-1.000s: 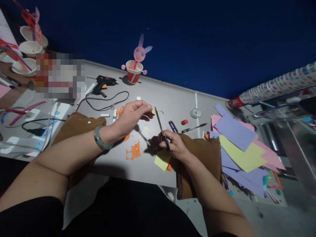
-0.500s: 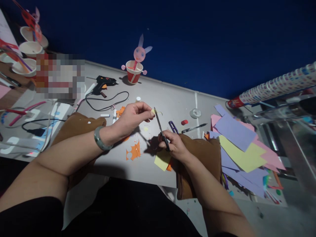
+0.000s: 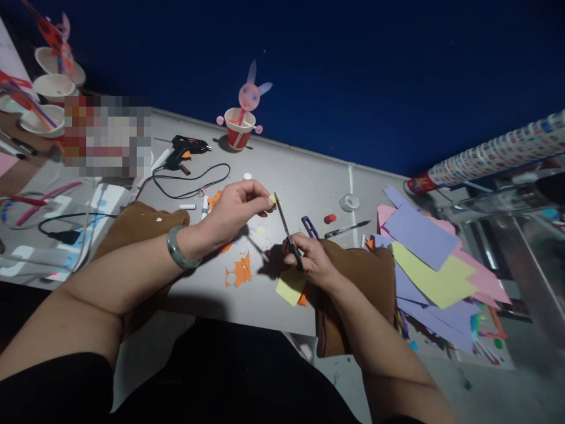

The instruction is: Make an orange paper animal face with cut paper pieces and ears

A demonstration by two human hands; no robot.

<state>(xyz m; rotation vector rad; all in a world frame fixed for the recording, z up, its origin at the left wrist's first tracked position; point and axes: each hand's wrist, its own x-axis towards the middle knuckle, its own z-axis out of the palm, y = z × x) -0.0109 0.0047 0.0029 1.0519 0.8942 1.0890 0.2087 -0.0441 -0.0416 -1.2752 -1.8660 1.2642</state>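
Between the thumb and fingertips of my left hand (image 3: pixel 241 209) is pinched a small piece of yellow paper (image 3: pixel 273 201). My right hand (image 3: pixel 311 259) grips black-handled scissors (image 3: pixel 285 227), their blades pointing up and away and meeting the paper's edge. Whether the blades are fully closed is hard to make out. Below the right hand, a larger yellow paper sheet (image 3: pixel 291 287) lies on the table, partly over orange paper. An orange paper scrap (image 3: pixel 238 271) with round cut-outs lies between my forearms.
A red paper cup with a pink rabbit figure (image 3: pixel 241 126) stands at the back. Left of it lies a black glue gun (image 3: pixel 188 150) with a looping cord. Coloured paper sheets (image 3: pixel 424 235) pile up on the right, near stacked paper cups (image 3: pixel 494 153). A brown cloth (image 3: pixel 359 277) is under my right forearm.
The thin curl of paper beside the scissor tips is gone from there. The paper piece sits slightly lower and closer against the blades; both hands have barely moved.
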